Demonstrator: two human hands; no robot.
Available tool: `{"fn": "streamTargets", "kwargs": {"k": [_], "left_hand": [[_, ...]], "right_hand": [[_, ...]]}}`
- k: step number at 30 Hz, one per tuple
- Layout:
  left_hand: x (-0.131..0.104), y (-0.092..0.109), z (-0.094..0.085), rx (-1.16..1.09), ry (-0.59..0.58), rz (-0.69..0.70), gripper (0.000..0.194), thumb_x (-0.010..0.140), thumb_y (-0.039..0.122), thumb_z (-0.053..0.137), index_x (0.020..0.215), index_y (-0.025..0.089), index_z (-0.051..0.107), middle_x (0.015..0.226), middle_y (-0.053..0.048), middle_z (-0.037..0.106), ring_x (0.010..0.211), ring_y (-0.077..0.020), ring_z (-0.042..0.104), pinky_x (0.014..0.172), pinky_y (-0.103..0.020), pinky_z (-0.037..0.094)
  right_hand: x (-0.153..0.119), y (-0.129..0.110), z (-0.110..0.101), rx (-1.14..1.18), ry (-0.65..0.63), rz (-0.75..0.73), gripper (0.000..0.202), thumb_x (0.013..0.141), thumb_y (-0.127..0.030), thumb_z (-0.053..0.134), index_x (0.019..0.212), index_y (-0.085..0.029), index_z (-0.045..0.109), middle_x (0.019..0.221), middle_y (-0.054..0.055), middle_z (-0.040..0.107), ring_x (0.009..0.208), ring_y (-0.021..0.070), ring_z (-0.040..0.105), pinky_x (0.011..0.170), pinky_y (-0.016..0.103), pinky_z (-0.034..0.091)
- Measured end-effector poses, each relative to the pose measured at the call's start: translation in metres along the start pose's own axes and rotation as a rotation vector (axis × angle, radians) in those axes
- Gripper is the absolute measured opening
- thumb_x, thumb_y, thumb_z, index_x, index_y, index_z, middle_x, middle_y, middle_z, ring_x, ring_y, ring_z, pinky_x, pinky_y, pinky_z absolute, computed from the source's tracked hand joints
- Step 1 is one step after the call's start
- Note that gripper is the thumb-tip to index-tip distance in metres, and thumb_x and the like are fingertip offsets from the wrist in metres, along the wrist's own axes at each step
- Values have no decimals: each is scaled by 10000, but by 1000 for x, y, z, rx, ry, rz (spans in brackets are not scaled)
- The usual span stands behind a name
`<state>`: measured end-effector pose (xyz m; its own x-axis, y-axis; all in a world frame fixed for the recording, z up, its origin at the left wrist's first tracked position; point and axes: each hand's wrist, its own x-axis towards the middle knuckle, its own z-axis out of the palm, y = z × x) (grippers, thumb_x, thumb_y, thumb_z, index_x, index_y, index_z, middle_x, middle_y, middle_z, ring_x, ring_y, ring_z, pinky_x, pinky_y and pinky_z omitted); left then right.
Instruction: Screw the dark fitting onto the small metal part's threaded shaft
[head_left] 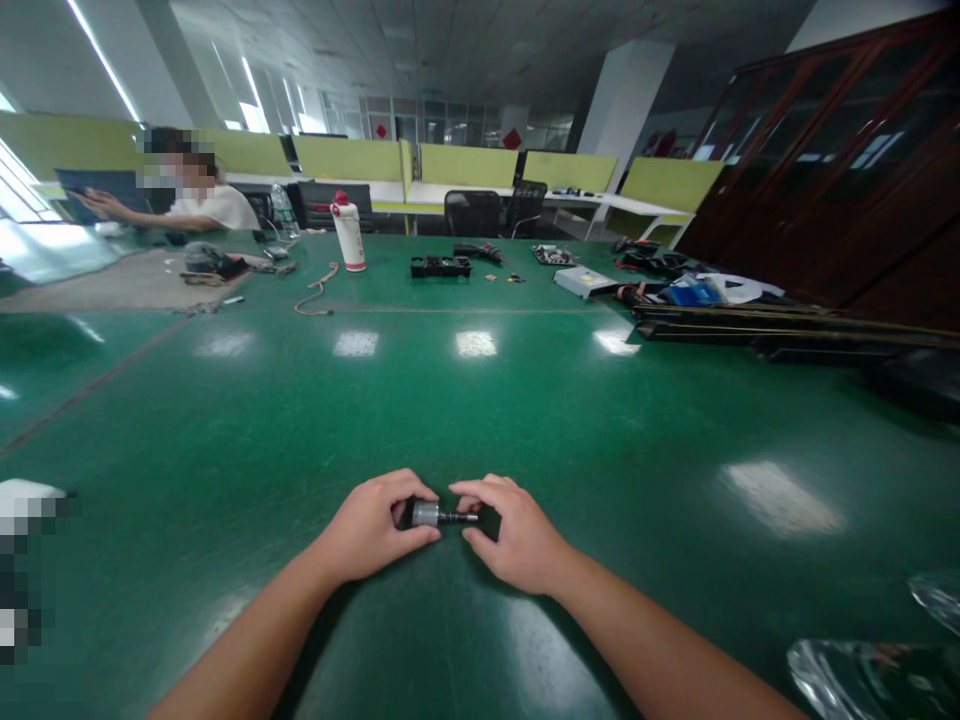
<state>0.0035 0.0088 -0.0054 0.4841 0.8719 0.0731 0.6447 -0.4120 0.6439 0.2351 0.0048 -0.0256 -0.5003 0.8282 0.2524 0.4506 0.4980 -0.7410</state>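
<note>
Both hands come in low over the green bench [450, 410], facing each other, with a small metal part [426, 514] lying lengthwise between them. The left hand [367, 528] is curved into a C, thumb below and fingers above, around the part's dark, thicker end; the fingertips sit close along its silver collar, but I cannot tell whether they press on it. The right hand [523, 537] is bent the same way from the other side and is wider open, thumb and forefinger well apart, with the thin shaft pointing into the gap. Its thumb is clear of the shaft; whether a curled finger behind touches it cannot be made out. The two sets of fingertips are near each other without meeting

Farther back on the bench stand a white bottle [349, 238] with a red lid and, to its right, a black device [440, 267]. A pale cord [319, 290] lies just in front of the bottle. A silver box [583, 282] is farther right, and clear plastic [870, 675] shows at the lower right corner
</note>
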Motion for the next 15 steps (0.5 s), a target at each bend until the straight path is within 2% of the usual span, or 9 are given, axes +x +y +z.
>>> {"fn": "streamTargets", "kwargs": {"k": [6,15], "left_hand": [[1,0,0,11,-15,-11,268,741,331,779,974,223,704,867,-9,660,784,-173,597,689,-266,415],[-2,0,2,2,-7,1,295,708,309,802,966,225,686,929,-8,672,846,-177,616,738,-264,428]], "right_hand": [[1,0,1,-37,-18,-4,410,719,-104,700,1105,-235,652,954,19,700,896,200,587,844,368,411],[5,-1,2,-76,-61,0,218,799,-201,749,1004,-257,703,952,-1,719,908,182,589,833,351,373]]}}
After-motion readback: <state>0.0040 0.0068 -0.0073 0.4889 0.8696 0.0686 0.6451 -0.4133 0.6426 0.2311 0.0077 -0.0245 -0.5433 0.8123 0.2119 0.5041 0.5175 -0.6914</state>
